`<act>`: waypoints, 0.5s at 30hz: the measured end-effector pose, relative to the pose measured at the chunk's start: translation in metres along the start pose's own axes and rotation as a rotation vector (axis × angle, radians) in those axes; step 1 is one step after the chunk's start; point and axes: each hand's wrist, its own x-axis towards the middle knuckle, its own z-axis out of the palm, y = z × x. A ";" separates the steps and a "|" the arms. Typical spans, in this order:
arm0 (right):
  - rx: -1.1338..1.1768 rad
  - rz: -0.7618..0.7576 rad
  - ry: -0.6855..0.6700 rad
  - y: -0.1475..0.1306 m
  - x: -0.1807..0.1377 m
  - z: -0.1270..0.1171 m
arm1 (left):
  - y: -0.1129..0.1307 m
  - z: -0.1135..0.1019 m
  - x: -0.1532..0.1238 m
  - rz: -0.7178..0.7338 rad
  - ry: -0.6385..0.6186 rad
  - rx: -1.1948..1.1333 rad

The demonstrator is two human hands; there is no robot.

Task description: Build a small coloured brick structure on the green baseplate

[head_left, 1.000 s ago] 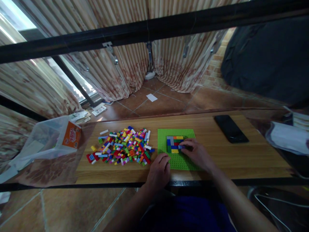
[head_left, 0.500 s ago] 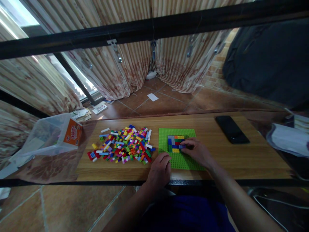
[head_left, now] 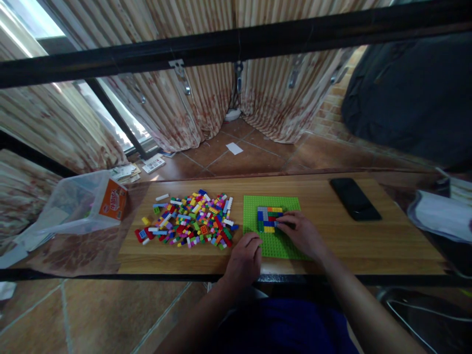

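A green baseplate (head_left: 271, 204) lies on the wooden table, carrying a small block of coloured bricks (head_left: 268, 219). My right hand (head_left: 300, 235) rests on the plate with its fingertips pressed against the right side of that block; whether a brick sits under them is hidden. My left hand (head_left: 244, 258) is curled at the plate's near left corner, fingers folded on the edge. A heap of loose coloured bricks (head_left: 190, 220) lies just left of the plate.
A clear plastic bag with an orange label (head_left: 83, 204) lies at the table's left end. A black phone (head_left: 354, 198) rests to the right of the plate. A white bundle (head_left: 438, 215) sits at the far right. A black bar crosses overhead.
My right hand's fingers have shifted slightly on the brick block. My left hand has stayed at the plate's corner. The view drifted a little.
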 end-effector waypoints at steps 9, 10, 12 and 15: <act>0.015 -0.002 0.018 -0.001 0.000 0.001 | -0.002 0.002 0.000 0.002 -0.001 -0.003; 0.011 -0.001 0.022 -0.002 0.000 0.002 | -0.002 0.002 0.000 0.005 -0.003 -0.005; 0.001 0.005 0.028 -0.003 0.000 0.002 | -0.002 0.002 0.000 0.012 -0.002 -0.007; -0.018 0.010 0.027 -0.005 0.000 0.003 | -0.002 0.002 -0.001 0.013 0.000 0.000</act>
